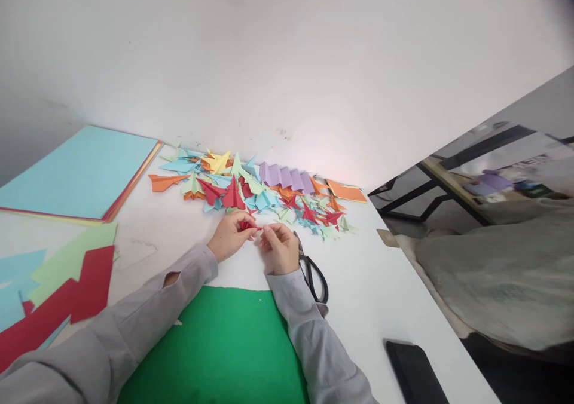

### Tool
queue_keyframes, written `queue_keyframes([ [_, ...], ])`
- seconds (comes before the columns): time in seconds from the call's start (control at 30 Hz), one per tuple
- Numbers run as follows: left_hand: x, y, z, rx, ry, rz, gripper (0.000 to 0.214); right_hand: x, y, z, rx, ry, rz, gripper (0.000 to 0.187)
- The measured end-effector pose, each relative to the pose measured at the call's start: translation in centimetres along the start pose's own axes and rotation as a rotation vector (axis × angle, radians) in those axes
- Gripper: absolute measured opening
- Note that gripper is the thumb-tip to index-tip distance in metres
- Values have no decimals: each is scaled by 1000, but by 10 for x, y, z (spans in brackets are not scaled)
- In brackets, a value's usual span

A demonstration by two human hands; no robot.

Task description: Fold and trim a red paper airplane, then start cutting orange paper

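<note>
My left hand (229,235) and my right hand (280,248) meet over the white table (368,284), both pinching a small folded red paper piece (248,226) between their fingertips. Both arms wear grey sleeves. A green paper sheet (219,344) lies under my forearms. Just beyond my hands spreads a pile of several folded paper shapes (255,192) in red, blue, yellow, green and orange, with a pleated purple paper (287,177) at its back.
Black-handled scissors (314,275) lie right beside my right wrist. A stack of coloured sheets, light blue on top (81,174), sits far left. Cut red, green and blue scraps (67,284) lie at the left edge. A black phone (415,371) rests near the table's right edge.
</note>
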State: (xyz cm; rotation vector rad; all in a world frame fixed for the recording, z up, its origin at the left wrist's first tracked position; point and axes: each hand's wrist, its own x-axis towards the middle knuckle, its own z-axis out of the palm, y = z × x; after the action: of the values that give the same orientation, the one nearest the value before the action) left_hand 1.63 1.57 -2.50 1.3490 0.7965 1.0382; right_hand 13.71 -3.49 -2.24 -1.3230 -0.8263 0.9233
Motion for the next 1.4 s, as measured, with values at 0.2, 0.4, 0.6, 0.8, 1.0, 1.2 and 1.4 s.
queue_keyframes([
  [0.2, -1, 2, 1, 1, 2, -12, 14, 1, 3, 0, -50, -55, -47, 26],
  [0.4, -1, 4, 0, -3, 11, -13, 12, 2, 4, 0, -18, -72, -23, 28],
  [0.6, -1, 6, 0, 31, 7, -1, 5, 1, 2, 0, 1, -55, -10, 30],
  [0.8, -3, 4, 0, 121, -25, 108, 12, 0, 3, 1, -48, -73, -37, 26],
  [1.0, -5, 9, 1, -45, -63, 106, 52, 1, 3, 1, -11, -4, -22, 29],
  [1.2, -1, 12, 3, -223, 21, -51, 59, 0, 1, 2, 3, -16, -24, 30],
  [1.4, 0, 17, 0, -306, 96, -132, 36, 0, 1, 2, -12, -25, -33, 28],
])
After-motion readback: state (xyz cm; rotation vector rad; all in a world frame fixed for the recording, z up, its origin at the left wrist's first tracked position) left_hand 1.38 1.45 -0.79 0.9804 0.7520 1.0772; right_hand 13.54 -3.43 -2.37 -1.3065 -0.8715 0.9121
